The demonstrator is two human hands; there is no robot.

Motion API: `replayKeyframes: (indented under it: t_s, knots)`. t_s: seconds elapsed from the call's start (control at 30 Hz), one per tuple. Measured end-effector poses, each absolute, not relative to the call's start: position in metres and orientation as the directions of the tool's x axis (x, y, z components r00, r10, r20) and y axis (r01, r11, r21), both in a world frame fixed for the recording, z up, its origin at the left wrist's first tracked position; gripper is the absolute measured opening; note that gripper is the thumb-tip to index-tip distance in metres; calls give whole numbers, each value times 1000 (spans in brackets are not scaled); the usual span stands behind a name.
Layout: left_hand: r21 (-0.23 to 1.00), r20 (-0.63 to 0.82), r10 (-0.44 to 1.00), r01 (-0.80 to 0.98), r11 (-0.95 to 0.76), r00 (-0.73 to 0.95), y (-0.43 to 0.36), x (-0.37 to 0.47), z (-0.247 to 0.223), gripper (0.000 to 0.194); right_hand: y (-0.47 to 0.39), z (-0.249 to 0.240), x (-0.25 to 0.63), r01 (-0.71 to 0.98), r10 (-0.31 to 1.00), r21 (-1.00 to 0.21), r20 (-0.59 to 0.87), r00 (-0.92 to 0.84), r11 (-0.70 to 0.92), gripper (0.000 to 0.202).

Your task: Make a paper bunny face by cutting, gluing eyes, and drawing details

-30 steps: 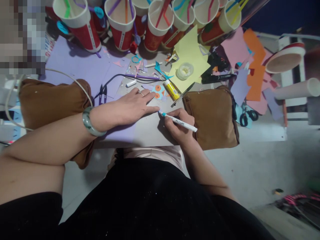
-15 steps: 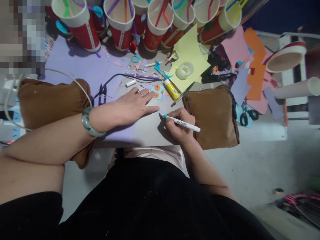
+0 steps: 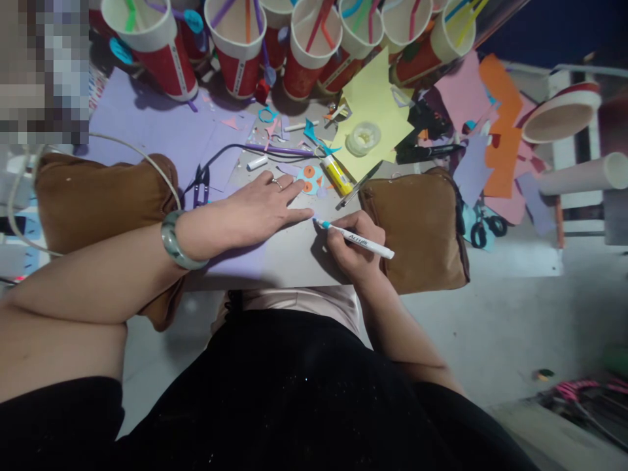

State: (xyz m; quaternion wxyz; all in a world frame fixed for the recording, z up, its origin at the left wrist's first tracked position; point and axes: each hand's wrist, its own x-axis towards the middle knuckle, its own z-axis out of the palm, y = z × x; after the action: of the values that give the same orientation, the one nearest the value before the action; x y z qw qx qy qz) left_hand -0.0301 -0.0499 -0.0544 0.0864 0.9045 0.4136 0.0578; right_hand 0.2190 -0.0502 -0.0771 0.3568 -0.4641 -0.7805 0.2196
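Observation:
My left hand (image 3: 255, 209) lies flat on the table (image 3: 289, 258), fingers stretched out. Its index fingertip touches a tiny pale purple paper scrap (image 3: 315, 214). Pinched in my right hand (image 3: 357, 245) is a white acrylic marker (image 3: 363, 243) with a blue tip, which points at that scrap; whether it touches is too small to tell. Just above the fingers rests a light blue paper cutout (image 3: 310, 188) with two orange round pieces on it. Beside it lie a yellow glue stick (image 3: 337, 175) and a thin dark and silver tool (image 3: 359, 186). A white cap (image 3: 257, 163) sits behind my left hand.
Red-and-white paper cups (image 3: 310, 72) with coloured straws line the back. Brown cushions (image 3: 417, 229) flank the work area. A tape roll (image 3: 363, 139) sits on yellow paper (image 3: 375, 85). Purple-handled snips (image 3: 201, 186) lie left; black-handled scissors (image 3: 488, 230) and paper scraps lie right.
Both hands keep nearly the same place and grip. The marker tip has shifted very slightly beside the left index fingertip; everything else looks the same.

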Motion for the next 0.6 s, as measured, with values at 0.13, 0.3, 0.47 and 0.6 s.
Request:
replayKeyframes:
  t_s: [0.13,0.3,0.47,0.6]
  knots:
    - [201,46,757,737,-646,651,-50,-30,-53,43,-50,-76,219,577,886,-673,321,-336,463,11]
    - [120,14,743,737,-665,669,-50,-29,-51,46,-50,-80,221,538,871,-686,364,-329,490,10]
    - [130,27,748,740,-660,663,-49,-29,-53,45,-49,-81,222,577,883,-668,356,-306,469,11]
    - [140,30,749,739,-659,662,-49,-29,-53,44,-50,-80,222,590,893,-672,366,-261,447,10]
